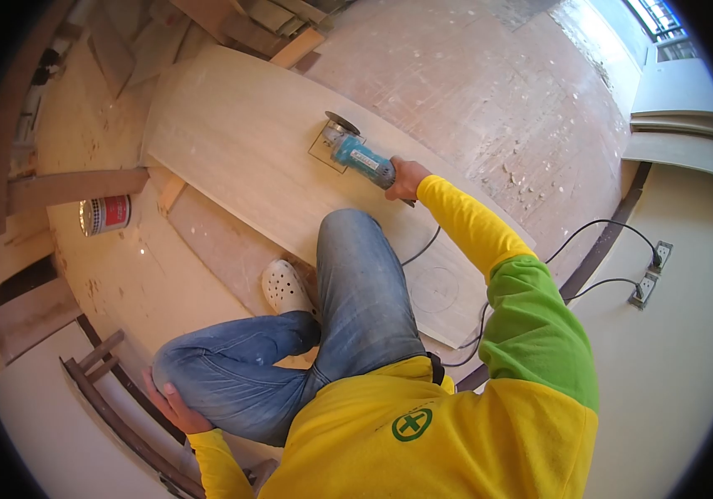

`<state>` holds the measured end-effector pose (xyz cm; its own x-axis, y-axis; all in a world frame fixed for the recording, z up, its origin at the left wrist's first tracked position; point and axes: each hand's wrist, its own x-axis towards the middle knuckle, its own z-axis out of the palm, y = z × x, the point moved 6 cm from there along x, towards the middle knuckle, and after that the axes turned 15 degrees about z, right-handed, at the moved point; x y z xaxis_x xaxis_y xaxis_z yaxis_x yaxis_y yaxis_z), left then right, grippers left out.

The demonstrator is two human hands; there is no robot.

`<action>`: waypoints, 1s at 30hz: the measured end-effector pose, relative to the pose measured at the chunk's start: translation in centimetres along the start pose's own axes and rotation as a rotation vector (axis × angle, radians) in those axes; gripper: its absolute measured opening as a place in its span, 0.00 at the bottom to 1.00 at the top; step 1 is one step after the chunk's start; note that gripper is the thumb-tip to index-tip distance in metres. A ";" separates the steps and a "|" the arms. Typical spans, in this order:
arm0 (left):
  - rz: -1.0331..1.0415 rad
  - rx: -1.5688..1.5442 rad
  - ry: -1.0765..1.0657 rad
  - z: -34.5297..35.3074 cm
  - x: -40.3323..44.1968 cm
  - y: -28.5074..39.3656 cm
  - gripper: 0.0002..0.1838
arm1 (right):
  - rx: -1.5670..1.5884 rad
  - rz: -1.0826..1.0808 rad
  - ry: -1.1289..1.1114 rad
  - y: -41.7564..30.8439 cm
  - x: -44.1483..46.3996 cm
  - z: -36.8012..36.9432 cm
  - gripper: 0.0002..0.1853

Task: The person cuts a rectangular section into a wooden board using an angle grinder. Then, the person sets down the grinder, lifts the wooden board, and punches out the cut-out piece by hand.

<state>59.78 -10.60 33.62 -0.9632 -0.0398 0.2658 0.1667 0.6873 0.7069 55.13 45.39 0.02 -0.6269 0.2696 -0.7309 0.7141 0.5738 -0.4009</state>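
Note:
My right hand is wrapped round the rear of a teal angle grinder. Its dark disc stands over the pale board, beside a square outline drawn there. I cannot tell whether the disc touches the board. A faint circle is drawn on the board's near right part. My left hand lies on my bent left knee, fingers stretched along the jeans and holding nothing.
A paint can lies to the left. Wood offcuts are piled at the back. Black cords run to wall outlets at right. White debris dots the floor. A curved wooden piece is at lower left.

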 end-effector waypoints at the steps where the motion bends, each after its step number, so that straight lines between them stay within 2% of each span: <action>1: 0.015 0.024 -0.005 0.0 0.0 0.1 0.33 | 0.001 0.008 -0.009 0.0 -0.1 -0.1 0.36; 30: 0.023 0.055 -0.019 0.0 0.1 0.1 0.32 | -0.015 -0.010 0.043 1.5 -1.2 0.6 0.33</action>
<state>59.66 -10.54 33.69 -0.9632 -0.0101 0.2685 0.1774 0.7266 0.6637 57.16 45.51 -0.01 -0.6472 0.2968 -0.7022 0.7031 0.5883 -0.3994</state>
